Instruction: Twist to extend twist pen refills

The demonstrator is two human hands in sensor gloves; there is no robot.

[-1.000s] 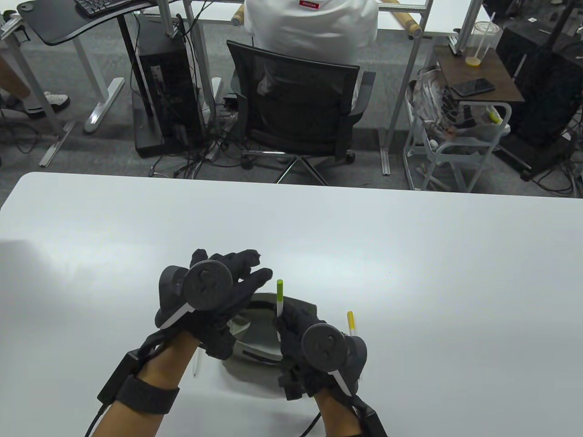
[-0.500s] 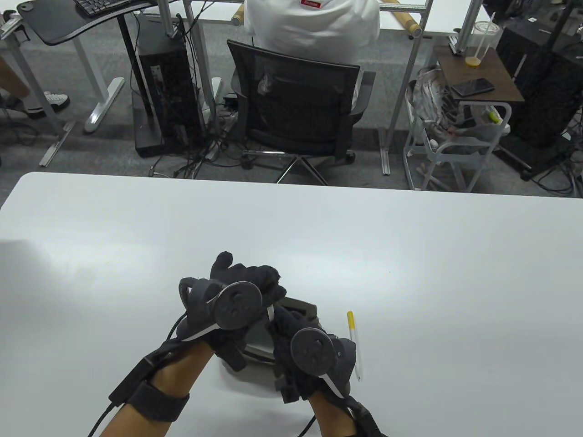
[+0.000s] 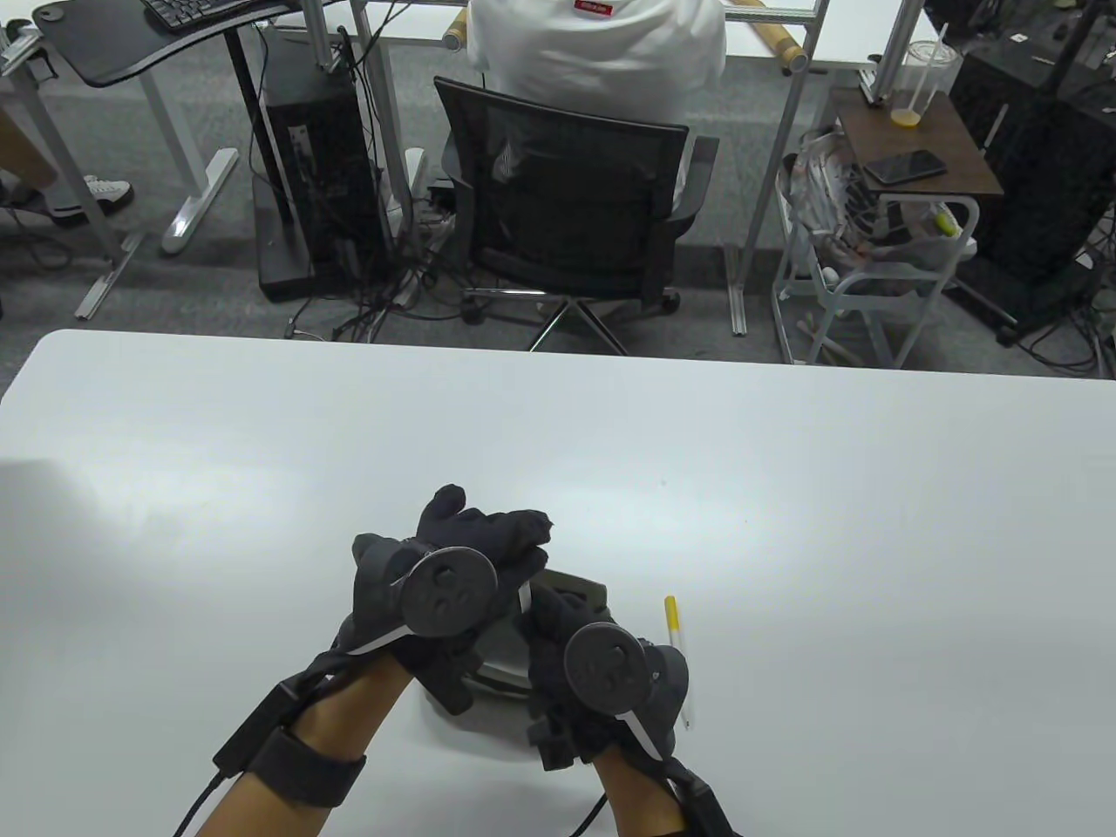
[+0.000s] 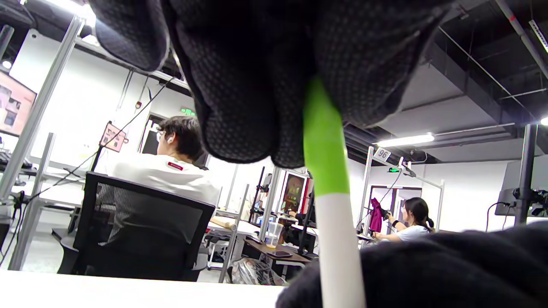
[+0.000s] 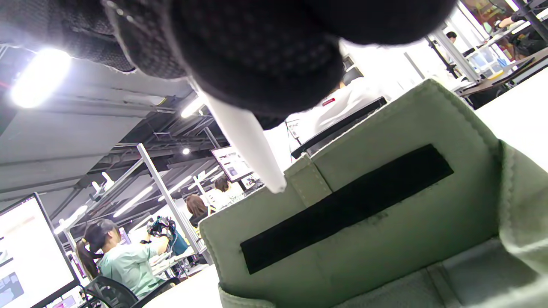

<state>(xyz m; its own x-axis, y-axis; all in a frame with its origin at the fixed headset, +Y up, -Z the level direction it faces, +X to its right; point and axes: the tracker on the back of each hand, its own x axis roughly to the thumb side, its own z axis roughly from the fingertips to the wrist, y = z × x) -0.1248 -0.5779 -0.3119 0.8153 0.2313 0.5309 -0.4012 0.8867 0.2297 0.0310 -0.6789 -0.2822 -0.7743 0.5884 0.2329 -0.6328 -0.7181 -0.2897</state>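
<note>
I have both gloved hands on one slim white twist pen with a lime-green cap end (image 4: 325, 145), raised over the table so each end has its own grip. My right hand (image 3: 582, 671), nearer me, pinches the white lower barrel; its wrist view shows the tapered white tip poking out just below the fingers (image 5: 257, 55), and I cannot tell whether any refill shows there. My left hand (image 3: 453, 580) sits above it, fingers pressed together around the green end, which I judge is the part to turn against the barrel. Directly under both hands lies a sage-green fabric pouch with a black fastening strip (image 5: 385, 214), probably where the pens are kept. Right of my right fingers, a second white pen with a yellow end (image 3: 675, 641) lies on the white table (image 3: 785, 488).
</note>
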